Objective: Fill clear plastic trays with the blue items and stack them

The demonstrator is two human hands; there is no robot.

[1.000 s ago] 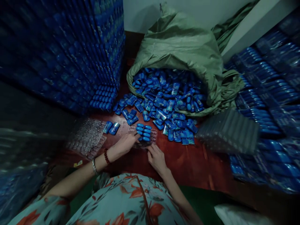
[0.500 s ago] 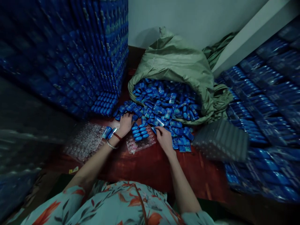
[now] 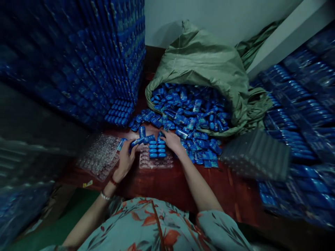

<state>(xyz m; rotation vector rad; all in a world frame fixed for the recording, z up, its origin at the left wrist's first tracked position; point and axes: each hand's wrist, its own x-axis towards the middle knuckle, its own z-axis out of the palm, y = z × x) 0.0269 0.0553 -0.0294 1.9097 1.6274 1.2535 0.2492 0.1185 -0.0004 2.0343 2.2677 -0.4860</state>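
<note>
My left hand [image 3: 126,158] holds a few small blue packets [image 3: 141,140] fanned between its fingers, just left of a clear plastic blister tray [image 3: 156,161]. Several blue packets [image 3: 157,148] sit in rows in the far part of that tray. My right hand [image 3: 170,140] rests at the tray's far right corner, fingertips on the packets there; whether it grips one is unclear. Beyond both hands, a loose pile of blue packets [image 3: 188,118] spills from an open green sack [image 3: 204,62] onto the dark red floor [image 3: 199,188].
A tall stack of filled blue trays [image 3: 86,59] rises at the left. More filled trays [image 3: 300,101] lie at the right. An empty clear tray [image 3: 98,156] sits left of my hand, and a stack of empty trays [image 3: 255,155] at the right.
My left hand pulled back from the pile with a few packets in its fingers. My right hand moved left from the pile's edge to the tray's far corner.
</note>
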